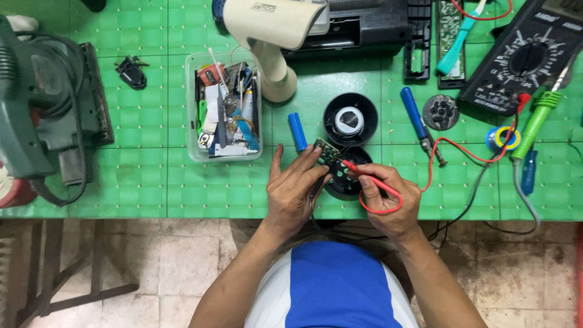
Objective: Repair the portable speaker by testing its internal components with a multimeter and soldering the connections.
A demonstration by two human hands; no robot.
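Left hand (pixel 294 185) has the small green circuit board (pixel 328 154) pinched at its edge between thumb and fingertips, tilting it up off the round black housing (pixel 343 182) so its face is toward the head camera. That grip leaves the top of the board bare for probing. Right hand (pixel 382 194) holds the red probe (pixel 364 173) like a pen, thumb and first fingers closed around the shaft, with the tip on or just at the board; contact is too small to tell for sure. The probe's red lead (pixel 452 146) loops under the right hand, then runs off to the right toward the black meter (pixel 525 61) at the top right corner, which is angled toward the person, probably for easy reading.

The board sits at the near edge of the green table (pixel 152 182), right in front of the person, between both hands. A blue battery (pixel 297 131) lies just beside the left fingertips, and a second black shell with a white core (pixel 350 118) sits just behind the work. A blue screwdriver (pixel 419 121) rests to the right, within reach. A clear plastic box (pixel 225 106) of odd parts stands to the left, and a cream-coloured stand (pixel 273 42) rises behind it. A green-handled soldering iron (pixel 534 121) lies at the far right, well apart from the hands
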